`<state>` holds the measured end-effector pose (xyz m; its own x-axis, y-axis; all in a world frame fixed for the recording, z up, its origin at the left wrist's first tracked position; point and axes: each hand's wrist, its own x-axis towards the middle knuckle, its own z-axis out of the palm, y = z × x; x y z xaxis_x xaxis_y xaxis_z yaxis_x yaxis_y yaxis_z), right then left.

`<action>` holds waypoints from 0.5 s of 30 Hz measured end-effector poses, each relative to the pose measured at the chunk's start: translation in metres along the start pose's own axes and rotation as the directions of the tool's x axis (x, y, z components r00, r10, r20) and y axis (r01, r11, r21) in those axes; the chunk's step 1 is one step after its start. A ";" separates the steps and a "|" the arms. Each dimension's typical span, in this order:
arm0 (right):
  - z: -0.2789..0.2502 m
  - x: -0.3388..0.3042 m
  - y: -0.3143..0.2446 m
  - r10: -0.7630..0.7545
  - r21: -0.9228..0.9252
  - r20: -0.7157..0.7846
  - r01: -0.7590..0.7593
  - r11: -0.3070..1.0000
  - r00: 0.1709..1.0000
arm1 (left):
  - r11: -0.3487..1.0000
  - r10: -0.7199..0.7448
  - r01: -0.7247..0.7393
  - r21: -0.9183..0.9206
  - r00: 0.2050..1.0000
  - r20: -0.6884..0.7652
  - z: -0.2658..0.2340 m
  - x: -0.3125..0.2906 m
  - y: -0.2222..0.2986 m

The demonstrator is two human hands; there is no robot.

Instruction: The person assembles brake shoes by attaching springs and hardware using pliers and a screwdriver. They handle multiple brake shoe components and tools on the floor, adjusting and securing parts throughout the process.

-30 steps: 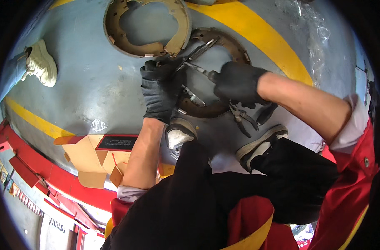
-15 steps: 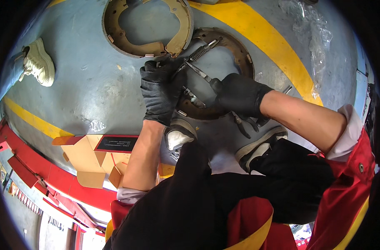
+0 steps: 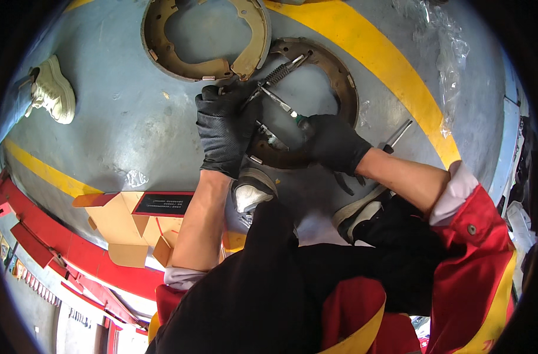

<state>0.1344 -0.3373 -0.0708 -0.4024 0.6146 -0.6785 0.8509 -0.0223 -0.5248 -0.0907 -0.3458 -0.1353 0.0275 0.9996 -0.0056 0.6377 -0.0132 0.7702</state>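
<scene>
On the grey floor just past the two shoes, the left hand in a black glove presses its curled fingers on the rusty curved metal brake shoe assembly. The right hand, equally near, has its fingers closed round a green-handled steel tool, long axis running up-left to a coiled spring. Beyond lies a second tan-lined brake shoe pair. Count: two assemblies, one tool, one spring.

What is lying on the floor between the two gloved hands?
In the head view, between the left hand and the right hand lie a screwdriver shaft and a coil spring, over the nearer brake shoe ring.
</scene>
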 end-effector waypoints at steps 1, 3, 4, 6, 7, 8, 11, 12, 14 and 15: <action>-0.010 0.000 0.004 0.037 -0.028 0.083 -0.034 0.999 0.996 | 1.000 -0.008 0.008 -0.004 1.000 0.016 0.000 0.001 0.002; -0.024 0.003 0.000 -0.195 -0.177 0.206 0.232 0.956 0.959 | 0.999 -0.026 0.025 0.020 0.999 0.024 0.004 -0.001 -0.006; -0.029 0.006 -0.005 -0.154 -0.247 0.304 0.234 0.940 0.940 | 0.999 -0.031 0.031 0.031 0.999 0.024 0.006 -0.002 -0.009; -0.052 0.014 -0.033 -0.104 -0.386 0.429 0.286 0.877 0.898 | 0.998 -0.024 0.023 0.053 1.000 0.012 0.005 -0.003 -0.010; -0.054 0.015 -0.035 -0.105 -0.446 0.456 0.329 0.833 0.884 | 0.998 -0.012 0.012 0.059 1.000 0.006 0.006 -0.001 -0.009; -0.050 0.016 -0.029 -0.178 -0.428 0.453 0.388 0.816 0.874 | 1.000 -0.009 0.009 0.024 1.000 0.000 0.006 -0.001 -0.008; -0.032 0.013 -0.009 -0.265 -0.340 0.320 0.372 0.864 0.909 | 1.000 0.008 -0.007 0.018 0.999 -0.044 0.003 -0.004 -0.006; -0.017 0.009 -0.002 -0.183 -0.263 0.192 0.230 0.937 0.964 | 1.000 0.018 -0.018 0.017 0.999 -0.043 0.003 -0.004 -0.006; -0.001 -0.001 0.003 -0.058 -0.123 0.031 0.061 0.991 0.998 | 0.999 0.042 -0.042 0.011 0.998 -0.040 0.004 -0.002 -0.005; 0.001 -0.009 -0.001 -0.033 -0.079 -0.009 0.033 0.996 0.999 | 0.999 0.040 -0.039 0.011 0.999 -0.029 0.004 -0.001 -0.006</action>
<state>0.1366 -0.3435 -0.0652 -0.4275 0.6221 -0.6559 0.8614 0.0602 -0.5044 -0.0914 -0.3470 -0.1419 0.0304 0.9986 0.0434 0.6444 -0.0528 0.7628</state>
